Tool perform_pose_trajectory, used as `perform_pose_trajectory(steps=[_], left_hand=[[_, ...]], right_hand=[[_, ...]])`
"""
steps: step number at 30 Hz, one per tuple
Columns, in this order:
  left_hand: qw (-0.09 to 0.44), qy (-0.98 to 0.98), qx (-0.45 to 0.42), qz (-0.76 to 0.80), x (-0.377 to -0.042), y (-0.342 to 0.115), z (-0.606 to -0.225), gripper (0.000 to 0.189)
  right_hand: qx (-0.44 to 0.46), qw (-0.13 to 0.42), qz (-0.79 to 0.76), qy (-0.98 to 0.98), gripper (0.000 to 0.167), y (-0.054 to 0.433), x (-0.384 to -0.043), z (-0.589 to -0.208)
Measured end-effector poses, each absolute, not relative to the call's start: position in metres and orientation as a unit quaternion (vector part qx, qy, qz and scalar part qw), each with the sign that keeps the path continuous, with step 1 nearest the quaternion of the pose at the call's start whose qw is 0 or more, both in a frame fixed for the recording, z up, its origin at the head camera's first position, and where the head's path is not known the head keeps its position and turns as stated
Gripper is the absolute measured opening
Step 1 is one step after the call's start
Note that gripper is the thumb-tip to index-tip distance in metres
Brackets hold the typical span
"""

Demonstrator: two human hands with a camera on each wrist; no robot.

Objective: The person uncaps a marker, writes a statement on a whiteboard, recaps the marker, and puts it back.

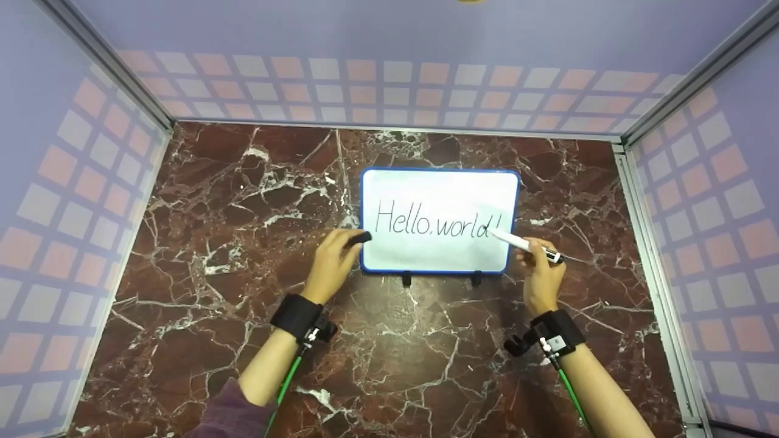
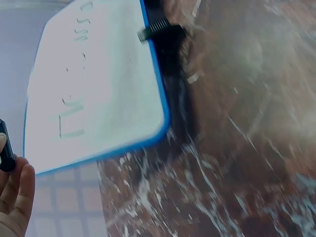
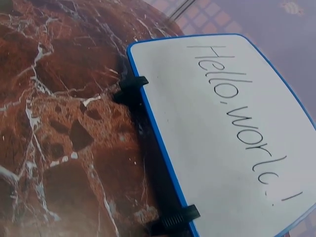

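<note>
A whiteboard [image 1: 435, 255] with a blue frame stands on black clip feet [image 1: 406, 278], bearing the handwritten words "Hello, world!" in black. My right hand [image 1: 540, 280] grips a white marker [image 1: 517, 241] with a black end, its tip over the end of the writing; whether it touches the board I cannot tell. At the board's left edge, my left hand [image 1: 331, 261] pinches a small black marker cap [image 1: 359, 238]. That cap [image 2: 7, 153] also shows at the left wrist view's edge, between thumb and fingers. The right wrist view shows the board [image 3: 197, 148] but neither right hand nor marker.
Dark red marbled tabletop [image 1: 243, 201] lies under the board and both arms. Purple panels with pink and white squares [image 1: 395, 94] enclose the back and sides, with metal rails [image 1: 654, 292] at the edges. Black wrist straps [image 1: 296, 316] carry cameras with green cables [image 1: 289, 380].
</note>
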State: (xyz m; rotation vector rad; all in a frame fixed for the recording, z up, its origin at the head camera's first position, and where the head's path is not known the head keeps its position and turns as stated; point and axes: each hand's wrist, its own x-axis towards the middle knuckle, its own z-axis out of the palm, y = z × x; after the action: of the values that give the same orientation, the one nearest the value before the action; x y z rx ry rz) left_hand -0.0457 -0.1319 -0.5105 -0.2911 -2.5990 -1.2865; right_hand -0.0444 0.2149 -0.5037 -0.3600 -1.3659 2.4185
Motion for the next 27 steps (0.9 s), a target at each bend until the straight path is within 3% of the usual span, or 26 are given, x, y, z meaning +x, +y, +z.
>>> perform_pose_trajectory(steps=[27], left_hand=[[0.040, -0.877, -0.208, -0.432, -0.042, -0.063, -0.491, 0.026]], right_hand=[[-0.089, 0.046, 0.858, -0.504, 0.020, 0.185, -0.028, -0.498]])
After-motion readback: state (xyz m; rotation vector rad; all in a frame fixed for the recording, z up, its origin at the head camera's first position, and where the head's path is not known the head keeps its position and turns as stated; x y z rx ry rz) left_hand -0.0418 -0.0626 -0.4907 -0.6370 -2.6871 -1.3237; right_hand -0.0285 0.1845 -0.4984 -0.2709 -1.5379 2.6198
